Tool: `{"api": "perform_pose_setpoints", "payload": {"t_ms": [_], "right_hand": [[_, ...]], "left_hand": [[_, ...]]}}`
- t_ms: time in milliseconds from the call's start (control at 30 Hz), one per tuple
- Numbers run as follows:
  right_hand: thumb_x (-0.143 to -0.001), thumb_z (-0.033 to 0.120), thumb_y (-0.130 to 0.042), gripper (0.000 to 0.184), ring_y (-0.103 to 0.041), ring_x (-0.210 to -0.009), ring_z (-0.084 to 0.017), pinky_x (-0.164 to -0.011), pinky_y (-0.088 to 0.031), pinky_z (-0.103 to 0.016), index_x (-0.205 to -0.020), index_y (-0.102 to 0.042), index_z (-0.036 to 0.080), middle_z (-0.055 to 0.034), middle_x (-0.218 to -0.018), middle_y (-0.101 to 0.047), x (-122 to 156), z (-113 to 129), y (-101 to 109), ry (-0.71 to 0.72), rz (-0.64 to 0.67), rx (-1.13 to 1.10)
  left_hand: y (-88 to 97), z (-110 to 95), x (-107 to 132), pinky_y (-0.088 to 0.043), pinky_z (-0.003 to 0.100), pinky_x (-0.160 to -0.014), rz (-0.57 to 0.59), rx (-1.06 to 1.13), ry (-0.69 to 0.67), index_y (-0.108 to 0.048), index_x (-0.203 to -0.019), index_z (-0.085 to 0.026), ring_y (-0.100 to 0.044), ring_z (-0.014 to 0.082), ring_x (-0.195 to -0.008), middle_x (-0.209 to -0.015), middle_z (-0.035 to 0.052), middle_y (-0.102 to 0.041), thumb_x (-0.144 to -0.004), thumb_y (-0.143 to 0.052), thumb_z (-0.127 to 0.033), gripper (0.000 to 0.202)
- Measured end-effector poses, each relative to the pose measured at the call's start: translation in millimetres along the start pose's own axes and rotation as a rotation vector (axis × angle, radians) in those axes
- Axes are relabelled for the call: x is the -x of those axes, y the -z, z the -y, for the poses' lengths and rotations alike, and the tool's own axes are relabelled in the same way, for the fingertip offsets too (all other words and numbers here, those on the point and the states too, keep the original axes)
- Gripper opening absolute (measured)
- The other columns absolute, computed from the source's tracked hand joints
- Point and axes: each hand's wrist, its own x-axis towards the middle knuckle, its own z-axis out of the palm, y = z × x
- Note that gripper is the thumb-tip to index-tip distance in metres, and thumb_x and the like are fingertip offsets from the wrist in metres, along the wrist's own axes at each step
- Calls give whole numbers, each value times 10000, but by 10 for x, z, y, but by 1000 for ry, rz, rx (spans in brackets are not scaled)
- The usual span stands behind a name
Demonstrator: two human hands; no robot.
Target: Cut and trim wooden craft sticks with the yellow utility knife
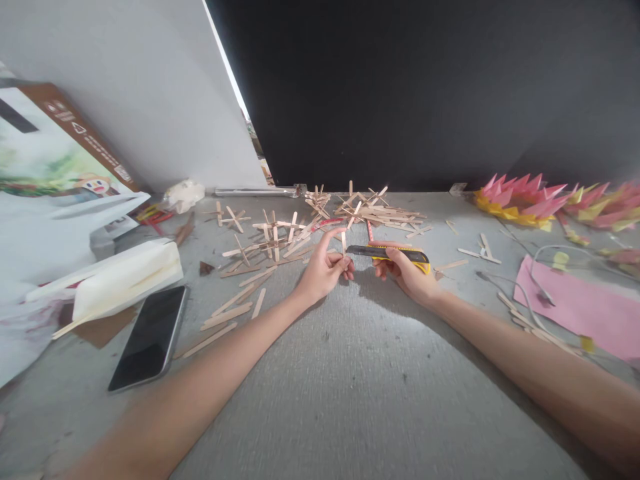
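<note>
Between the fingers of my left hand (325, 267) a short wooden craft stick (343, 241) stands upright, pinched near its lower end. My right hand (407, 275) is wrapped around a yellow and black utility knife (400, 254). The knife lies level and points left, its tip close to the stick; whether the blade touches the wood I cannot tell. Behind both hands spreads a heap of craft sticks (395, 215), some joined into crosses. A red and white tape measure (370, 231) shows partly among them, just beyond my right hand.
A phone (149, 338) lies at left, near a white paper packet (127, 280) and a printed bag (55, 160). Loose sticks (227, 316) lie beside my left forearm. Pink and yellow folded paper (523, 200), a pink sheet (585, 307) and a cable (530, 287) are at right. A dark panel (440, 93) rises behind.
</note>
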Motion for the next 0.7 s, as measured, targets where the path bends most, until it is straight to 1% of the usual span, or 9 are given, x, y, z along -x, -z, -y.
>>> {"api": "perform_pose_setpoints", "payload": {"t_ms": [300, 567, 633, 700], "right_hand": [[-936, 555, -728, 460, -722, -684, -189, -621, -572, -309, -1172, -825, 173, -69, -852, -780, 5, 8, -59, -41, -50, -10], [-892, 515, -781, 415, -672, -644, -158, -605, -561, -286, -1115, -835, 169, -54, -820, -760, -8, 31, -92, -69, -70, -81], [-900, 523, -776, 428, -675, -645, -159, -609, -567, -289, -1130, -833, 167, -55, -822, -762, -11, 29, -95, -63, -66, -74], [-939, 544, -741, 452, -686, -651, -168, -612, -575, -302, -1176, -824, 168, -58, -832, -765, 11, 34, -95, -30, -50, -23]], "left_hand": [[-11, -3, 7, -592, 268, -654, -18, -46, -17, -376, -1577, -256, -733, 147, -631, -770, -8, -740, -1017, -738, -468, 700], [-24, 2, 4, -592, 273, -633, -41, -69, -23, -378, -1579, -244, -725, 153, -617, -763, -1, -737, -1024, -727, -448, 686], [-26, 2, 6, -596, 281, -643, -44, -82, -28, -380, -1580, -248, -730, 156, -624, -772, 2, -741, -1028, -722, -438, 676], [-33, -6, 9, -599, 285, -654, -43, -84, -32, -378, -1578, -247, -730, 155, -623, -775, 1, -745, -1028, -721, -441, 677]]}}
